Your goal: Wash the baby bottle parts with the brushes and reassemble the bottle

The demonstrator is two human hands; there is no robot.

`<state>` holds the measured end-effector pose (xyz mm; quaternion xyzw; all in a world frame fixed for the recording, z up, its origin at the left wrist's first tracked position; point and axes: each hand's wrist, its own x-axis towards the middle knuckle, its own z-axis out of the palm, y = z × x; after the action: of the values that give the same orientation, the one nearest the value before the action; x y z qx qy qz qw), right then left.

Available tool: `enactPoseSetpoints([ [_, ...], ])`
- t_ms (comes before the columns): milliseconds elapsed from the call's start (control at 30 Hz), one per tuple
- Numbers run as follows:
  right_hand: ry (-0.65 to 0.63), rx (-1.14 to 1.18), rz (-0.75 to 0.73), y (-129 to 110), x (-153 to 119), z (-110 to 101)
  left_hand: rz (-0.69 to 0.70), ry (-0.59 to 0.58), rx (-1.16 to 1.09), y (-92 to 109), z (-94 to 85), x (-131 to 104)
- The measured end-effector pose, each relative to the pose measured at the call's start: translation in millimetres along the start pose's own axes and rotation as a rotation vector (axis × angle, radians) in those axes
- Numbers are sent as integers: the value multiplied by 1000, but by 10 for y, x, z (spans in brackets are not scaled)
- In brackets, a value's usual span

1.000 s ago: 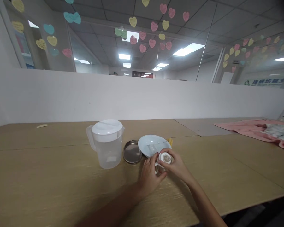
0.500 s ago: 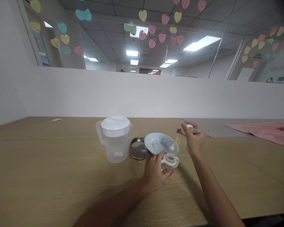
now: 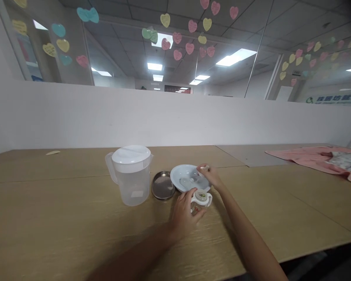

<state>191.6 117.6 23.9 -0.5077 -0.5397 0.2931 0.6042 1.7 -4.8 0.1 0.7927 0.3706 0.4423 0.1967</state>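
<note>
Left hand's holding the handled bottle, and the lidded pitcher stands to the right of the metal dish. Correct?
No: in the head view, the lidded pitcher stands left of the metal dish. The left hand does hold the handled bottle.

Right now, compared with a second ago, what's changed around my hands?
Your right hand has lifted the top off the bottle, out to the right, then back over the right side of the bowl. Your left hand still holds the bottle; the jug and metal dish haven't moved.
</note>
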Motion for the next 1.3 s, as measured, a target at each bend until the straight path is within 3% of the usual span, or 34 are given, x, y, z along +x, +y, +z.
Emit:
enactPoseSetpoints([
  [133, -139, -103, 0, -47, -73, 32, 14, -6, -1, 1, -3, -16],
  [300, -111, -106, -64, -123, -95, 54, 8, 10, -162, -57, -41, 29],
  [400, -72, -44, -86, -190, -103, 82, -58, 122, -200, -83, -107, 215],
  [500, -44, 44, -100, -324, -145, 116, -46, 177, -45, -4, -209, 498],
  [667, -102, 253, -154, -628, -274, 167, 190, 100, 146, 293, -283, 919],
  [767, -122, 267, -217, -718, -318, 169, 202, 67, 259, 388, -274, 1040],
  [1000, -199, 82, -197, -720, -332, 71, 263, -104, 332, 370, -364, 999],
  [1167, -186, 163, -134, -723, -393, 130, 292, -127, 387, 371, -392, 978],
  [1300, -232, 176, -56, -723, -395, 158, 301, -121, 293, 378, -436, 953],
])
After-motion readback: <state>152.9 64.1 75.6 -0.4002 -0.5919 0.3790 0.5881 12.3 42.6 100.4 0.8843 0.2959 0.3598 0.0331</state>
